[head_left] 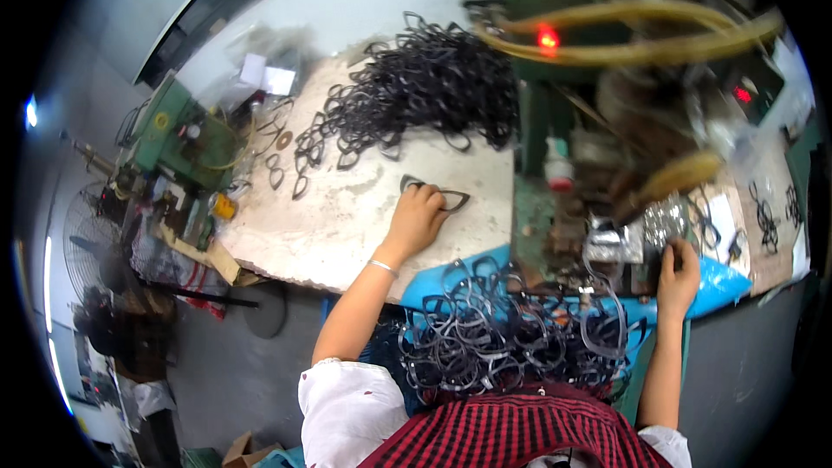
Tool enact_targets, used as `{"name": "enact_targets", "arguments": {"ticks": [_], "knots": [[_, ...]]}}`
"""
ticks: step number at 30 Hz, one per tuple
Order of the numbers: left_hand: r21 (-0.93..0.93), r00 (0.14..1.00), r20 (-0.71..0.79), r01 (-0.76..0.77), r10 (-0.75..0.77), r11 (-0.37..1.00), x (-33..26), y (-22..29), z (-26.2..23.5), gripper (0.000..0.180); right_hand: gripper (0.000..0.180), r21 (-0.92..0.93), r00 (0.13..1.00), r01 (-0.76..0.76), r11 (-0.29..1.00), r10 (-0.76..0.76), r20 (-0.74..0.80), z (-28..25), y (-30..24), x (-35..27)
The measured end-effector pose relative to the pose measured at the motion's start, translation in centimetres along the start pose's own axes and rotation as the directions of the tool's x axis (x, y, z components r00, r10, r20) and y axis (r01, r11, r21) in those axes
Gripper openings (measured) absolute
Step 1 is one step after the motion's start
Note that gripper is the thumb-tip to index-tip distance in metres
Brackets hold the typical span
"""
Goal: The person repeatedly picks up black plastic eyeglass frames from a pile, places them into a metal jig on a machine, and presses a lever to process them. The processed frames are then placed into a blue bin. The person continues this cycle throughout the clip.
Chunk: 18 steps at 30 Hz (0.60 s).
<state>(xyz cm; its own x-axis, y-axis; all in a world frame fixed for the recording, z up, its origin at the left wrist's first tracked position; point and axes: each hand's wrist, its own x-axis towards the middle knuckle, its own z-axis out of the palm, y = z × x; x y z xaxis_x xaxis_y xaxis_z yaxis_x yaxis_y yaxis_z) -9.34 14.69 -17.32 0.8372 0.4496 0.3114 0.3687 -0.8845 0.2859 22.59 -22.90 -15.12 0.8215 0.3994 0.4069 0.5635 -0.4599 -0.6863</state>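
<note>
My left hand [419,215], with a bracelet on its wrist, is closed on a dark eyeglass frame [456,201] at the worktable's surface. Beyond it lies a large heap of black eyeglass frames [442,87], with a few strays to its left. My right hand [679,270] is at the front right of a green bench machine [542,238], its fingers curled together beside a pile of small shiny pieces [666,224]. What those fingers hold, if anything, is hidden. Close to my body, many grey and dark frames [494,338] lie heaped below the machine's front edge.
A yellow hose [641,32] loops over the machine near a red light. At the left stand a second green machine [186,139] and a fan [82,247]. Blue plastic sheeting [719,288] hangs over the front edge. More frames [764,221] lie at the far right.
</note>
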Motion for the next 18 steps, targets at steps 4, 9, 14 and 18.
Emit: {"name": "enact_targets", "arguments": {"ticks": [4,9,14,18], "knots": [[-0.073,0.702,-0.603,0.425,-0.379,0.902,1.1,-8.7,-1.9,0.011,0.016,0.11,0.997,-0.057,0.992,0.051,0.053,-1.2,1.0,0.9],[-0.348,0.469,-0.528,0.642,-0.708,0.684,0.5,-29.0,-8.4,0.034,0.007,0.163,0.989,-0.149,0.975,0.15,0.006,-1.4,0.7,1.2],[0.117,0.578,-0.44,0.795,-0.687,0.595,1.2,-31.2,-1.2,0.041,0.004,0.147,0.983,-0.171,0.974,0.179,-0.048,-1.5,1.8,0.4],[0.083,0.692,-0.415,0.676,-0.591,0.733,1.3,-21.5,1.3,0.031,0.008,0.248,0.99,-0.139,0.959,0.143,0.002,-2.1,-1.1,0.1]]}}
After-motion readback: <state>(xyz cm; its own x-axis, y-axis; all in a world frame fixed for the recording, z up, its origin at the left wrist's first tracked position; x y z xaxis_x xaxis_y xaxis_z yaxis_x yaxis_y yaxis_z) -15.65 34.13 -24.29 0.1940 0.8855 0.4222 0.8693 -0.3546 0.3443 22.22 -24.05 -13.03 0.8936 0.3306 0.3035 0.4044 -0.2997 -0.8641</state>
